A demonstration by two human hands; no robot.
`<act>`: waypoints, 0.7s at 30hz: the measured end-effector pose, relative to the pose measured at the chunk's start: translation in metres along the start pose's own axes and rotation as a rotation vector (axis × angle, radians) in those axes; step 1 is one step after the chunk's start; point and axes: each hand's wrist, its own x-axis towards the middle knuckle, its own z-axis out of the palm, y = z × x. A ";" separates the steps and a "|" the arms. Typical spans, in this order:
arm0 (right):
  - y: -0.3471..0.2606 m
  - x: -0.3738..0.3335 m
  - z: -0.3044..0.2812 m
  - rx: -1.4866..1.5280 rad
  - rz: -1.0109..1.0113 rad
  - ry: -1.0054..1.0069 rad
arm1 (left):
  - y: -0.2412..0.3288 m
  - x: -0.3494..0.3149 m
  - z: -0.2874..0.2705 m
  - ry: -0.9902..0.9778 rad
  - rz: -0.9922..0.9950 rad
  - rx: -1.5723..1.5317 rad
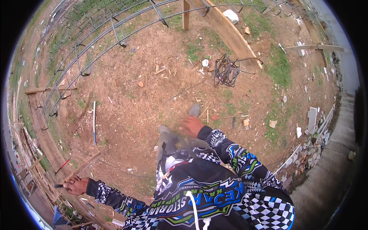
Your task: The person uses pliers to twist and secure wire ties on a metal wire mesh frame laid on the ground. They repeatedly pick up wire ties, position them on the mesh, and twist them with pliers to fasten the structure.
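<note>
At the lower left of the frame, left hand [76,185] balled up, fingers wrapped right around a short dark object [58,186], one end jutting toward the curved rim, remainder hidden by the fist. Just above the knuckles, wooden strip [85,165] slanting up toward center, with a thin red rod [62,166] near it. Near the middle of the frame, right hand [191,126] in front of the trouser legs, back of the hand up, fingers loosely bent and partly blurred; cannot tell whether gripping anything. Just above it, gray shoe [194,110]. From there toward upper left, broad span of straw-strewn soil [126,88], wide room for both arms, bounded along top and left by a curving steel bar cage [122,45]; white-and-blue stick [94,122] lying within. Tighter toward upper right: tangled coil of dark rod [226,73] beside the lower end of a long plank [230,31]. Along the right edge, rubble [308,159] bordering a gray concrete strip [341,142].
</note>
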 end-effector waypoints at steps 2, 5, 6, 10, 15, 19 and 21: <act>0.041 -0.006 0.023 -0.047 -0.015 0.101 | 0.007 -0.022 0.036 -0.083 0.400 0.246; 0.112 0.003 0.066 -0.065 0.343 -0.072 | -0.047 -0.120 0.073 -0.511 0.343 0.485; 0.139 0.012 0.079 0.000 0.482 -0.081 | -0.075 -0.166 0.077 -0.813 0.226 0.529; 0.239 0.058 0.119 0.193 0.795 0.012 | -0.157 -0.336 0.014 -1.505 -0.454 0.830; 0.402 0.137 0.171 0.217 1.049 0.000 | -0.253 -0.432 -0.072 -1.881 -0.281 1.165; 0.523 0.195 0.204 0.071 1.000 0.032 | -0.295 -0.440 -0.059 -1.666 -0.277 1.259; 0.569 0.222 0.205 -0.039 0.957 0.109 | -0.304 -0.446 -0.044 -1.602 -0.331 1.345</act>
